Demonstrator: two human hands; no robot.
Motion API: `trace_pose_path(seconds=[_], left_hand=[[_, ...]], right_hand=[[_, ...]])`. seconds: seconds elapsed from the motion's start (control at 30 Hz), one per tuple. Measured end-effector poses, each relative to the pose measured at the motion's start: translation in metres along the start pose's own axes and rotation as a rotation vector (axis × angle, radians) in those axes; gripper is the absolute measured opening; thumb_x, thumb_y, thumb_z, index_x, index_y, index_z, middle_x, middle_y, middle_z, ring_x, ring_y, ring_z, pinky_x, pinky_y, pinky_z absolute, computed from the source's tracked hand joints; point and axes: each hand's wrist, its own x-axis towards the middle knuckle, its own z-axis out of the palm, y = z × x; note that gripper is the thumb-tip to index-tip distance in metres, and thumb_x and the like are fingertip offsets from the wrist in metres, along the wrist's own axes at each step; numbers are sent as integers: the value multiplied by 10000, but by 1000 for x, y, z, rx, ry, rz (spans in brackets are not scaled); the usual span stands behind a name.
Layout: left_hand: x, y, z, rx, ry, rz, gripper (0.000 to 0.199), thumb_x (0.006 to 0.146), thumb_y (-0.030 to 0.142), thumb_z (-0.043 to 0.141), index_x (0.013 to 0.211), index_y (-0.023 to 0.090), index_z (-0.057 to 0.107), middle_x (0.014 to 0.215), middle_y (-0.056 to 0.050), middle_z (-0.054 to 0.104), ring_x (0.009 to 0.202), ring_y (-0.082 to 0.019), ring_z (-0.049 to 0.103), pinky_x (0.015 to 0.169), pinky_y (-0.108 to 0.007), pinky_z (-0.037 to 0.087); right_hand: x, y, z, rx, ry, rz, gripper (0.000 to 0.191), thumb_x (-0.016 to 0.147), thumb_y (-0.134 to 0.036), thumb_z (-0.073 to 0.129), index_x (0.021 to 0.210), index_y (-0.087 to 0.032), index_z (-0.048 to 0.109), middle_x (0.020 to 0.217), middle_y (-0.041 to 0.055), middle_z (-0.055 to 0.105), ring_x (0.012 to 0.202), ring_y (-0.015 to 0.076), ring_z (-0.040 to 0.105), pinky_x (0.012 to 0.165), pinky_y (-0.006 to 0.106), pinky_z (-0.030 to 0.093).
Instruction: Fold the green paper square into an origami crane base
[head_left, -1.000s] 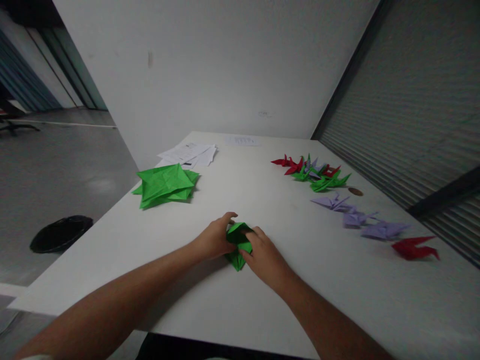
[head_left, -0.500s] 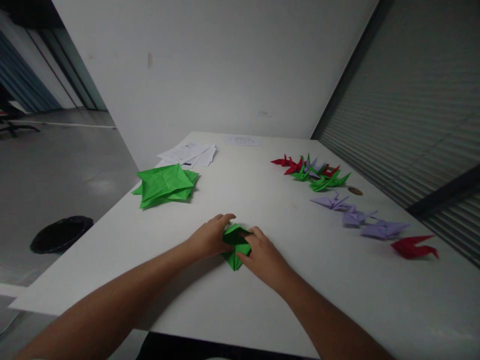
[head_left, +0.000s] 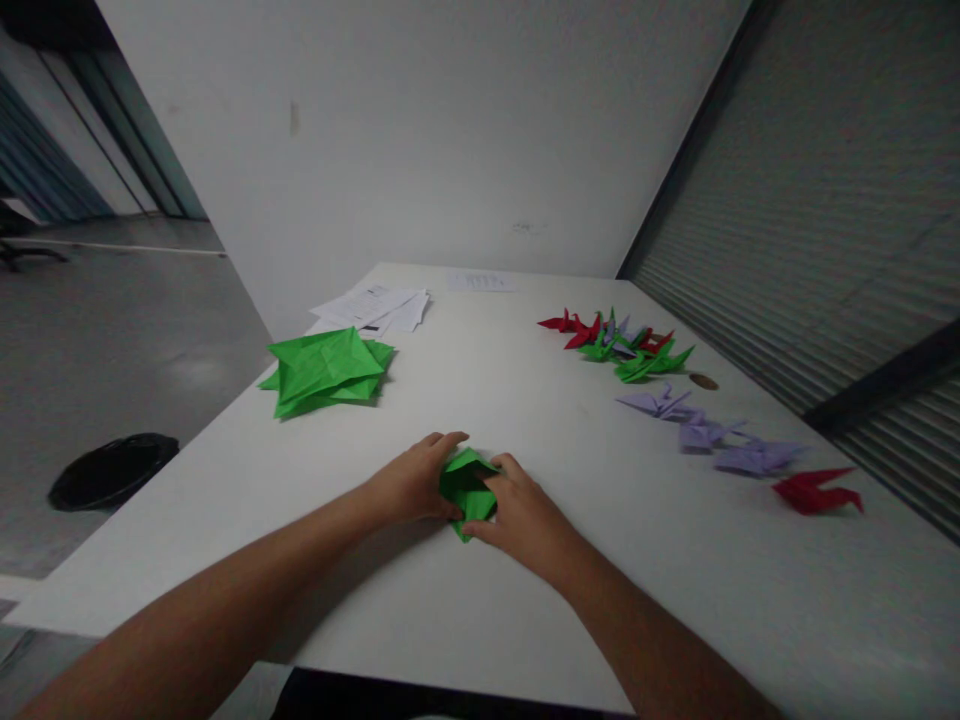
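A partly folded green paper [head_left: 471,484] lies on the white table near its front, between my two hands, with a raised flap and a dark opening under it. My left hand [head_left: 420,480] grips its left side, thumb low and fingers at the upper left edge. From the right, my right hand [head_left: 523,508] holds it, with fingers at the opening and the thumb near the bottom point. The fingertips inside the fold are hidden.
Creased green sheets [head_left: 326,368] lie at the left, before printed papers [head_left: 375,305]. Folded red, green and purple cranes [head_left: 649,360] line the right side, ending at a red crane [head_left: 814,492]. A black bin [head_left: 112,472] stands on the floor left of the table [head_left: 300,470].
My right thumb has moved down and left toward the bottom point of the green paper. The opening in the paper looks wider. The whole view has shifted slightly.
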Motion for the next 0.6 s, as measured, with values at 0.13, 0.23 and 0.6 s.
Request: trace_pose_path(seconds=[0.13,0.23,0.6], left_hand=[[0,0,-1,4,-5,-23,1129,528,273,964,1514,207,418,1386,-172,586,1215,-351,619,1038,-474,518],[0,-2,-4,-4,3,1,1000,579,242,938,1469,220,481,1369,-147,608,1207,-338,624,1041,-469,515],[-1,-7,-9,-40,16,178,555,735,159,785,1277,221,685,1228,-97,686,1052,-255,690,953,-358,549]], right_hand=[[-1,-2,-1,1,-10,0,544,705,-320,916,1192,-214,700,1270,90,542,1156,275,626,1068,438,503],[-2,-3,-2,-17,-16,7,537,715,-336,914,1197,-222,708,1310,95,531,1150,270,637,1075,430,501],[-6,8,-19,-277,2,-182,399,738,-427,902,1047,-191,809,1643,154,368,1450,410,401,1195,568,342]])
